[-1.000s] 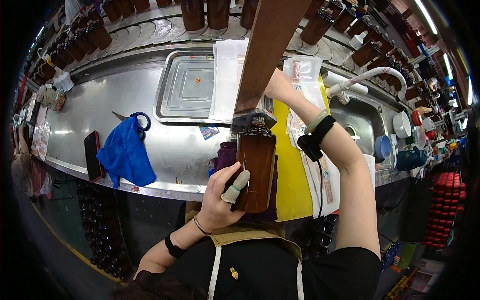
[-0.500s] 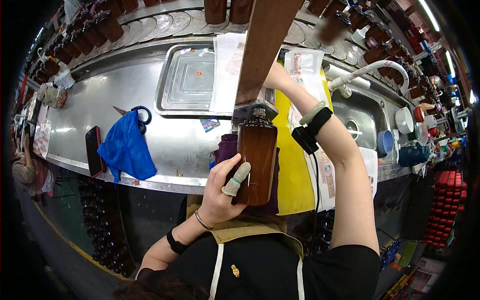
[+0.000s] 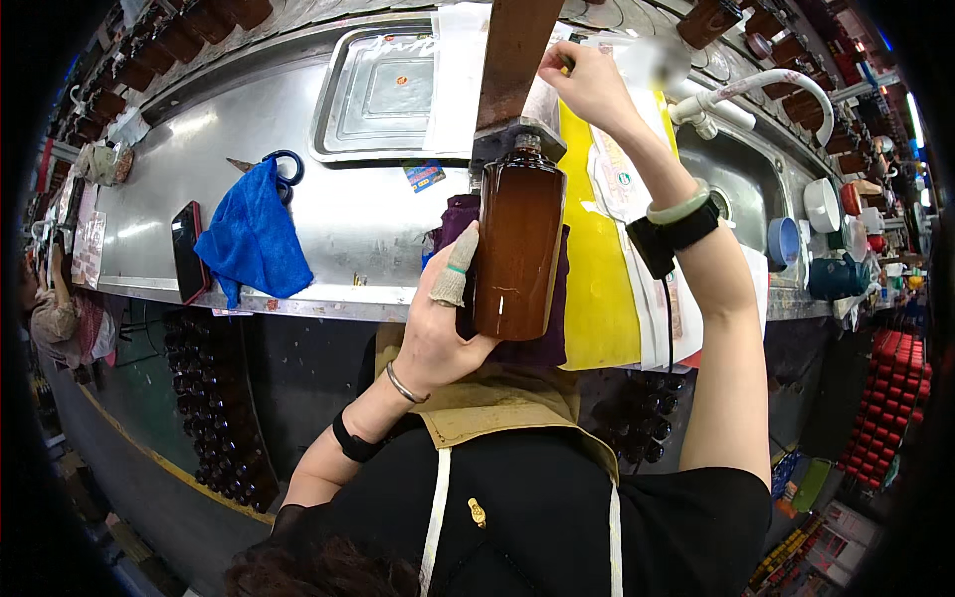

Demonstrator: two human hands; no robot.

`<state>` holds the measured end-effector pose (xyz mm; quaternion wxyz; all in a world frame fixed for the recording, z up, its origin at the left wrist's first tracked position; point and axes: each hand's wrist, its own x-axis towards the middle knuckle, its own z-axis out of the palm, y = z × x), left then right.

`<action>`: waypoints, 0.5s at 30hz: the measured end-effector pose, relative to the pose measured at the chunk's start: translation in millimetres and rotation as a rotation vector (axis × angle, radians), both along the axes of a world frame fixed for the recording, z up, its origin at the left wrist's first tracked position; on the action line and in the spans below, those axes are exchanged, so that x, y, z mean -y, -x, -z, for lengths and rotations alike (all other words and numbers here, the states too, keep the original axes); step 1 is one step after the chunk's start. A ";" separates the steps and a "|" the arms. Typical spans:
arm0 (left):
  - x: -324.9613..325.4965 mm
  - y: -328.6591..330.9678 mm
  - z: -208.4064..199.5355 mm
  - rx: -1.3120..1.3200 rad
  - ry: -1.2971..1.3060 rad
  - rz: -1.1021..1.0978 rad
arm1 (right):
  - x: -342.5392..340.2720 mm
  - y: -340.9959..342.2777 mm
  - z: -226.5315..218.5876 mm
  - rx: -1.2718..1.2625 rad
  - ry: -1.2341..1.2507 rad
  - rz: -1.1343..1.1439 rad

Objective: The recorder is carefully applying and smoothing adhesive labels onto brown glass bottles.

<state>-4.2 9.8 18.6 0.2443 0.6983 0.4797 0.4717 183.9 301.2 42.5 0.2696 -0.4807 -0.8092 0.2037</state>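
A brown, see-through bottle (image 3: 519,249) lies on a dark purple cloth (image 3: 458,217), its neck against a small metal bracket at the foot of a wooden post (image 3: 517,60). My left hand (image 3: 435,328) grips the bottle's left side and base; a knitted cot covers one finger. Beyond the bottle to the right, my right hand (image 3: 595,88) is raised over white label sheets (image 3: 622,164), beside the post. Its fingers are pinched together; what they hold, if anything, is too small to make out. A yellow sheet (image 3: 602,289) lies under that forearm.
On the steel bench sit a metal tray (image 3: 373,95), a blue cloth (image 3: 257,239), scissors (image 3: 286,169) and a phone (image 3: 187,251). A sink (image 3: 741,179) with a white faucet (image 3: 786,80) is at the right. Brown bottles (image 3: 174,40) line the far conveyor. The post rises close between my hands.
My right hand has come out from behind the post, up and to the right. My left hand still grips the bottle. The whole view has shifted slightly.
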 end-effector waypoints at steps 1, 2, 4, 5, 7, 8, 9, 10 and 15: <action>-0.2 0.8 4.1 0.019 0.016 0.016 | 19.3 -7.5 -14.9 -0.032 -0.070 0.004; 0.5 1.3 5.8 0.050 0.046 0.034 | 40.1 -12.1 -31.1 -0.069 -0.139 0.002; -1.4 2.0 7.6 0.112 0.097 0.075 | 78.8 -23.8 -60.7 -0.105 -0.230 -0.014; -3.7 3.9 10.7 0.113 0.122 0.120 | 97.5 -30.2 -74.9 -0.086 -0.250 -0.028; -7.9 8.2 8.5 0.008 0.114 0.163 | 135.1 -37.3 -101.9 -0.044 -0.300 -0.068; -7.6 10.7 6.9 -0.045 0.113 0.175 | 151.4 -37.3 -113.3 -0.026 -0.328 -0.100; -8.8 10.4 4.2 -0.059 0.112 0.185 | 161.8 -41.6 -123.1 -0.055 -0.316 -0.149; -8.8 11.3 3.1 -0.070 0.114 0.188 | 171.4 -43.2 -131.1 -0.091 -0.302 -0.208; -10.5 25.4 -11.4 0.114 0.315 0.335 | 202.6 -33.2 -153.2 -0.252 0.044 -0.276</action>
